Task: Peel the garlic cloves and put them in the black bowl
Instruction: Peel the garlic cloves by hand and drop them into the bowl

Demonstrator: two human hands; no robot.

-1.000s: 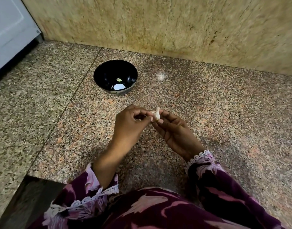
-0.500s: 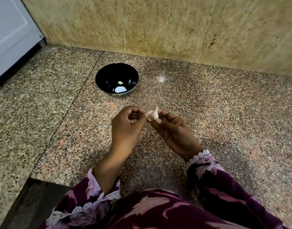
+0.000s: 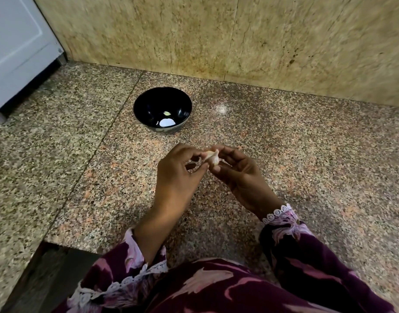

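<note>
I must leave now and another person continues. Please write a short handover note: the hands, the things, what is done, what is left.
Left hand and right hand: both pinch one garlic clove above the counter, its skin partly on.
Black bowl: behind the hands, holds one small pale-green piece, likely a peeled clove.
Done: apparently one clove in the bowl.
Left: finish peeling this clove, drop it in the bowl.

One head-worn view looks steeply down, close above the granite counter (image 3: pixel 307 154) — wall beyond.
</note>
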